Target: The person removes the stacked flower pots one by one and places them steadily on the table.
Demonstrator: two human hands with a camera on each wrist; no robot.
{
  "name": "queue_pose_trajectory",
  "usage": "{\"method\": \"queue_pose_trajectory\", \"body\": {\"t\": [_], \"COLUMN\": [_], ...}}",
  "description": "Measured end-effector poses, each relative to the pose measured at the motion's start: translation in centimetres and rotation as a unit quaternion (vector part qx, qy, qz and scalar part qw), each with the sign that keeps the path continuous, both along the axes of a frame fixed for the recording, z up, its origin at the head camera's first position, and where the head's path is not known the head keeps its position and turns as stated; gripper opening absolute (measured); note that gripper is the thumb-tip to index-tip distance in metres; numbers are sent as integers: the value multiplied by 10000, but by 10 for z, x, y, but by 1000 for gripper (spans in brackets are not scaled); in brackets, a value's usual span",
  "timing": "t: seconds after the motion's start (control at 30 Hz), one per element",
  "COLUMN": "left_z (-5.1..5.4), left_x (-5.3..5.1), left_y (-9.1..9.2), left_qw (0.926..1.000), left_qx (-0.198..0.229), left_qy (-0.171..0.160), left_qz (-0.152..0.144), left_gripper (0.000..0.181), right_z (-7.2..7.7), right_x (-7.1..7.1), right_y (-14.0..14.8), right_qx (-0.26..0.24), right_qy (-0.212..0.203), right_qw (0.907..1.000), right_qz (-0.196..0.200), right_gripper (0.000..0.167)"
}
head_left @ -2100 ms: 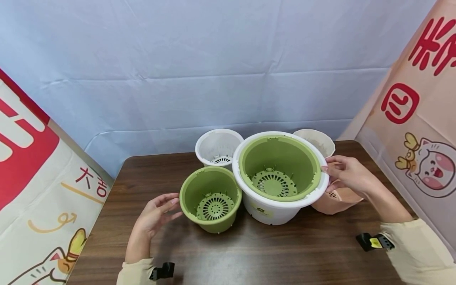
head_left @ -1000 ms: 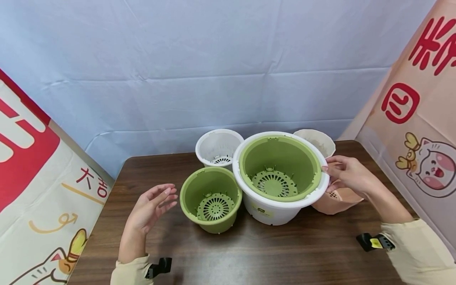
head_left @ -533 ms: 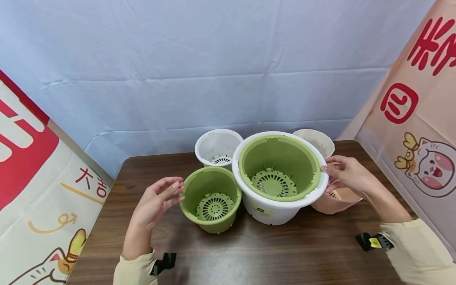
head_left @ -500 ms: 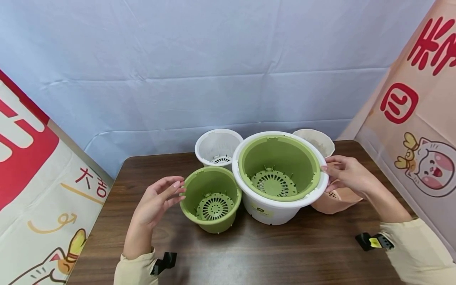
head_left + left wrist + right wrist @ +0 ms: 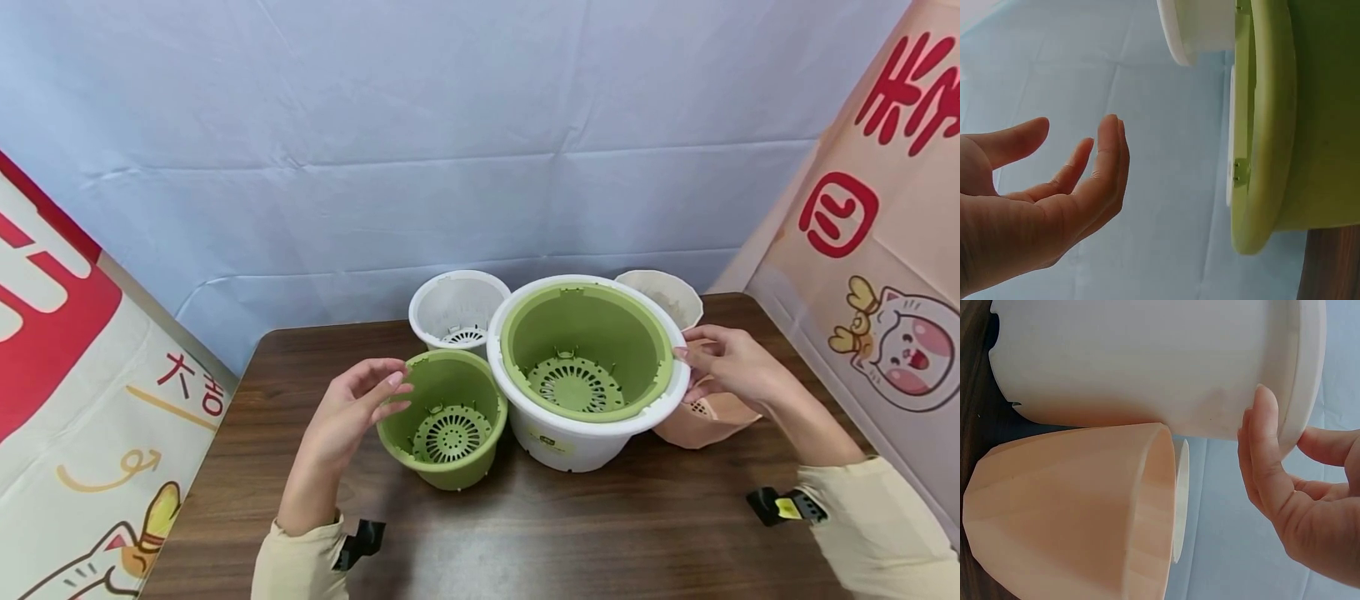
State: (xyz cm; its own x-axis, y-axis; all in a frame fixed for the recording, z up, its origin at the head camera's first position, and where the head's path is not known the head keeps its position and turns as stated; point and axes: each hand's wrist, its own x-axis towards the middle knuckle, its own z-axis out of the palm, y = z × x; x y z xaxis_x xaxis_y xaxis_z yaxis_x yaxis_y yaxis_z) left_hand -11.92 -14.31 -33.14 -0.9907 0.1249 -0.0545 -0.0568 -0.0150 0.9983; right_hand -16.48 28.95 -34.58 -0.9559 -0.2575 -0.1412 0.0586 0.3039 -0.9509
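Observation:
My left hand (image 5: 348, 410) hovers over the left rim of a small green flowerpot (image 5: 442, 477). Its fingers are loosely bent, and the left wrist view shows them apart from the green rim (image 5: 1266, 162). To the right stands a large white flowerpot (image 5: 573, 450) with a large green pot (image 5: 592, 333) nested inside. My right hand (image 5: 731, 367) pinches the white pot's right rim, thumb on the rim and fingers beneath it against the outer wall, as the right wrist view (image 5: 1310, 494) shows. Slots pierce the bottoms of both green pots.
Behind the small green pot stands a small white pot (image 5: 450, 304). A peach faceted pot (image 5: 708, 421) sits beside the white pot's right side, with a cream pot (image 5: 667, 296) behind it. The wooden table (image 5: 525, 542) ends at a pale blue cloth (image 5: 375, 167).
My left hand was at the small green pot's left rim, drew away left, then moved back right and slightly up over that rim. My right hand and the pots have stayed in place.

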Motion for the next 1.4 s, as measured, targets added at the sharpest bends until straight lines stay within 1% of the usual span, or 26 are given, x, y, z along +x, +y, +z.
{"method": "queue_pose_trajectory", "body": {"t": [0.17, 0.27, 0.4, 0.53, 0.87, 1.03, 1.27, 1.4], "left_z": [-1, -3, -4, -3, -1, -3, -7, -6], "left_x": [-3, -6, -9, -11, -15, -19, -26, -28], "left_y": [6, 11, 19, 27, 44, 53, 64, 69], "left_qw": [9996, 9990, 9983, 9976, 9966, 9966, 9952, 9948], "left_qx": [11, 92, 143, 101, 88, 83, 147, 173], "left_qy": [-4, -83, -203, -285, -411, -466, -604, -669], "left_qz": [-271, -422, -528, -617, -711, -669, -760, -749], "left_gripper": [31, 30, 29, 29, 27, 26, 29, 29], "right_z": [0, 0, 0, -1, -3, -3, -3, -3], "right_x": [0, 0, 0, 0, -1, 0, -1, -1], "right_y": [0, 0, 0, 0, 1, 1, 2, 2], "right_qx": [14, 17, -8, -27, 5, -35, -75, -82], "right_qy": [-3, 8, 4, -22, -34, -34, -15, 5], "right_qw": [10000, 10000, 10000, 10000, 10000, 10000, 10000, 10000], "right_qz": [4, 9, -5, 7, -11, -15, 49, 51], "right_gripper": [39, 39, 39, 39, 38, 38, 38, 38]}}
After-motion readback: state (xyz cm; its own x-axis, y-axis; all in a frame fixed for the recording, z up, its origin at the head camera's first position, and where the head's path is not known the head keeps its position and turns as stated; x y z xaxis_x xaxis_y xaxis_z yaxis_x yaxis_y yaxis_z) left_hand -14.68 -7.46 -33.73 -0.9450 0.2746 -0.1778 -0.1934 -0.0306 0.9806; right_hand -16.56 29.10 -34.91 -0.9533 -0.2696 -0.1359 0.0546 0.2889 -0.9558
